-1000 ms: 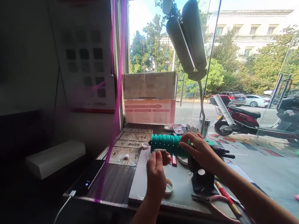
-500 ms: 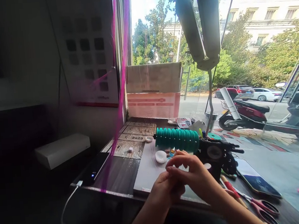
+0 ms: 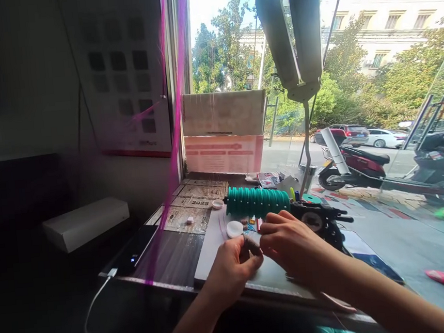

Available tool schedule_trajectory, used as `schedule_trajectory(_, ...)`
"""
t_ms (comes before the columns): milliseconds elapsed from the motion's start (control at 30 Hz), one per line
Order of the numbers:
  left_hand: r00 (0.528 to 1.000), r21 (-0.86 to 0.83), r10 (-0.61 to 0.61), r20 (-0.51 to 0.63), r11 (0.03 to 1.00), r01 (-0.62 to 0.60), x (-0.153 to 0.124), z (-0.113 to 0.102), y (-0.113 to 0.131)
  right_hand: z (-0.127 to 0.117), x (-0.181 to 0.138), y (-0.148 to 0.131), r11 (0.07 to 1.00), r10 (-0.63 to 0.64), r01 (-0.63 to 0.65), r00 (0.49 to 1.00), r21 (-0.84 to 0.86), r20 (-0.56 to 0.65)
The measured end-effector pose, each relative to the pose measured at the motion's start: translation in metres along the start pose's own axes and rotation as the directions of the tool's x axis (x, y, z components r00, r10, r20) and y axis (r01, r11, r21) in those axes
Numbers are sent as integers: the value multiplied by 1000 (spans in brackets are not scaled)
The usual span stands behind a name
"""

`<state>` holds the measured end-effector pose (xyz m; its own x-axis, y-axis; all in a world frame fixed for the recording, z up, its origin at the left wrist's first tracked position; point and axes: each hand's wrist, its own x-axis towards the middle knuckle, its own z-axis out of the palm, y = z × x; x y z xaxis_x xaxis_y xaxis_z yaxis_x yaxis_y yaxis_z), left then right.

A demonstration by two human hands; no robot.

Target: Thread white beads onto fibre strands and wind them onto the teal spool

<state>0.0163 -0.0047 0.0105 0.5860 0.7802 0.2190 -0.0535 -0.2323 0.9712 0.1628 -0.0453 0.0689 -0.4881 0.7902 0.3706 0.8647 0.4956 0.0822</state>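
My left hand (image 3: 231, 267) is curled over the near edge of a pale mat (image 3: 214, 250), its fingers pinched on a small dark piece I cannot make out. My right hand (image 3: 291, 243) meets it from the right, fingertips closed at the same spot. Just behind the hands a teal ribbed roller (image 3: 256, 202) lies sideways, fixed to a black device (image 3: 318, 220). A small white round lid (image 3: 234, 229) and some tiny coloured bits (image 3: 252, 221) lie between the roller and my hands.
A desk lamp (image 3: 292, 36) hangs over the bench in front of a window. A 2025 calendar card (image 3: 197, 202) lies at the back left, a dark device (image 3: 131, 257) with a white cable at the left edge, a white box (image 3: 85, 222) further left. Pink strands (image 3: 173, 139) hang down.
A second ago my right hand was on the teal roller and my left held a small piece up; both hands came down and together near the mat's front edge. The view shifted slightly.
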Motion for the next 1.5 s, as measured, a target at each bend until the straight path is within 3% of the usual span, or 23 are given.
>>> schedule_trajectory(233, 999, 73, -16, -38, 997, 18, 6, 4, -2, 3, 3, -4, 988, -72, 78, 996, -132, 51)
schedule_trajectory(367, 999, -88, 17, -51, 996, -21, 13, 11, -3, -3, -1, 11, 999, -20, 22, 999, -40, 50)
schedule_trajectory(433, 996, -201, 25, -85, 979, -42, 21, 20, -1, -9, -3, 32, 990, 66, -70, 997, 125, 34)
schedule_trajectory(500, 980, -294, 37, -195, 951, -95, 32, 32, 2, -13, -2, 56, 933, 218, -193, 975, 303, -51)
schedule_trajectory(600, 917, -367, 55, -394, 906, -212, 54, 51, 2, -10, 3, 83, 838, 448, -330, 871, 434, -203)
schedule_trajectory(667, 874, -373, 69, -480, 886, -274, 67, 61, 0, -4, 7, 88, 822, 488, -346, 838, 453, -245)
schedule_trajectory(767, 836, -352, 92, -541, 878, -324, 78, 70, -6, 5, 8, 84, 831, 482, -337, 832, 442, -273)
schedule_trajectory(1000, 845, -344, 93, -527, 886, -312, 80, 79, -7, 12, 2, 85, 738, 531, -288, 806, 610, -262)
schedule_trajectory(1100, 822, -306, 109, -559, 894, -326, 84, 84, -6, 13, 2, 88, 712, 532, -263, 808, 651, -255)
schedule_trajectory(1267, 763, -182, 141, -630, 929, -321, 88, 91, -5, 16, 1, 89, 689, 536, -240, 804, 683, -257)
schedule_trajectory(1500, 723, 104, 260, -640, 962, -254, 83, 92, -7, 16, -5, 93, 687, 496, -213, 837, 695, -233)
